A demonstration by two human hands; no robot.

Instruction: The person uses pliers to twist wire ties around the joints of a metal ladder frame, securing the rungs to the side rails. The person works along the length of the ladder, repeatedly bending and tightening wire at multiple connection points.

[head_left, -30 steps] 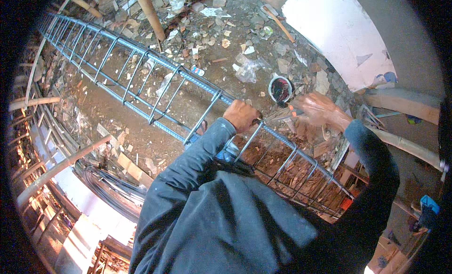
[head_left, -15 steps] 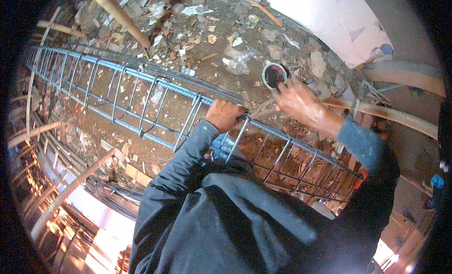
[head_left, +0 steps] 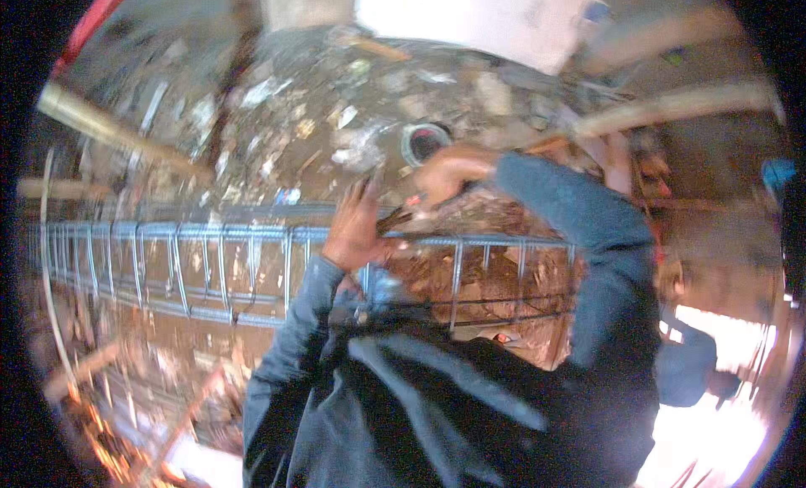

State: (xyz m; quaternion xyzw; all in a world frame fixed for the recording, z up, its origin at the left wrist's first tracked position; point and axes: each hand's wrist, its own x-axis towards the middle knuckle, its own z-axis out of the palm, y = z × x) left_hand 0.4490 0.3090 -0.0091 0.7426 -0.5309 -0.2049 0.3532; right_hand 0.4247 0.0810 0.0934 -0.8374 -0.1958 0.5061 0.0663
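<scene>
A rebar cage (head_left: 197, 231) of long ribbed bars with square stirrups stretches across in front of me. My left hand (head_left: 354, 229) is at its upper bar, fingers stretched out and apart. My right hand (head_left: 453, 176) is closed just right of it, above the same bar. Its fingers hold a dark tool with an orange-red part (head_left: 412, 201), which points toward my left hand. Motion blur hides the tool's exact kind. Beyond my right hand stands a round tub (head_left: 406, 146) with a pale rim and dark contents.
Rubble and scraps (head_left: 348, 114) cover the ground beyond the cage. Bamboo poles (head_left: 117, 129) cross at left and right. A large white panel (head_left: 470, 22) lies at the far side. Another person (head_left: 684, 366) in a blue-grey top is at the right.
The view has turned, so the cage now runs level. My left hand has loosened from the bar and spread its fingers. My right hand has come from the tub toward the left one.
</scene>
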